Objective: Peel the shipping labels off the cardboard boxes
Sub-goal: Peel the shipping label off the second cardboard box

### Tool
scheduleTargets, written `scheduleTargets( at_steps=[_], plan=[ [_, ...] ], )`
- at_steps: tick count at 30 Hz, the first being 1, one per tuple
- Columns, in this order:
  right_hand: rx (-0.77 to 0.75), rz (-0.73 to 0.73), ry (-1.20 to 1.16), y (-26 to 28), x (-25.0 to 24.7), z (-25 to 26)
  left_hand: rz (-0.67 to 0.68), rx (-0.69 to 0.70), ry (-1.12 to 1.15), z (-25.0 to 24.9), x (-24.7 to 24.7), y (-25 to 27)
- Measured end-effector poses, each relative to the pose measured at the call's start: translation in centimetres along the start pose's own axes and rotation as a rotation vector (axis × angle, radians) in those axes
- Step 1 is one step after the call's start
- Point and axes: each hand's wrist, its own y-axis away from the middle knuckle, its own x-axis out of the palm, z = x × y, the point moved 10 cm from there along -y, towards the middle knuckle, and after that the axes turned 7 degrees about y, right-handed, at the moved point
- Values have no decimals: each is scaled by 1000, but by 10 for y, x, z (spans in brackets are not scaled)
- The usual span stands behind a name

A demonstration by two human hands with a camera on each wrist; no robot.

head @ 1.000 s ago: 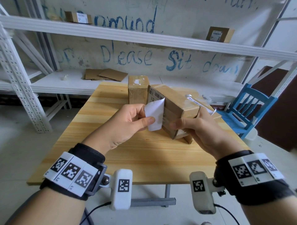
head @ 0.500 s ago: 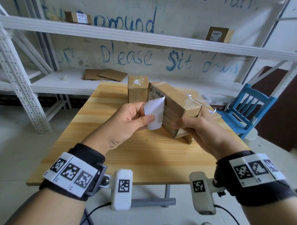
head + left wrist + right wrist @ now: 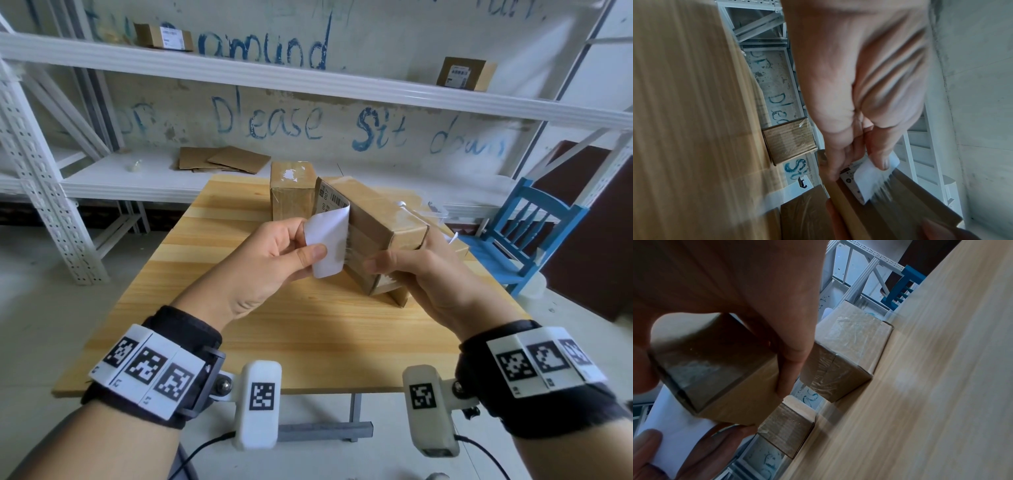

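Observation:
A long cardboard box (image 3: pixel 380 219) is held tilted above the wooden table (image 3: pixel 308 329). My right hand (image 3: pixel 421 270) grips its near end, thumb on the left side, fingers round the right (image 3: pixel 791 369). A white shipping label (image 3: pixel 329 240) is half peeled from the box's left face; its far end with the barcode (image 3: pixel 329 198) still sticks. My left hand (image 3: pixel 274 257) pinches the loose flap between thumb and fingers (image 3: pixel 881 160). In the left wrist view, glue strands stretch between the label (image 3: pixel 869 180) and the box (image 3: pixel 920 203).
Two more cardboard boxes stand on the table: one upright behind (image 3: pixel 291 192), one low under the held box (image 3: pixel 849 353). A blue chair (image 3: pixel 534 233) is right of the table. White shelving (image 3: pixel 308 78) behind carries labelled boxes (image 3: pixel 466 73) and flat cardboard (image 3: pixel 226 161).
The left hand has pulled the label further off toward the box's far end; less printed label remains stuck. The box has tipped slightly up in the right hand.

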Motion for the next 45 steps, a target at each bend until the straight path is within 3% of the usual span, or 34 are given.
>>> scheduleTargets(
  at_steps=[14,19,22,27,45],
  plan=[
    [7,-10,-29,1,0,-2,-57,-23,-68,0,-3,-2],
    [28,-58,-55,4,1,-7,-61,-40,163,1,0,-1],
    [27,-62,-40,4,0,-6,-43,-23,15,-3,1,-1],
    [-46,-27,36,5,4,1,-179,104,-186,-16,0,2],
    [-37,-36,128,14,7,4,-240,125,-239,-16,-6,2]
  ],
)
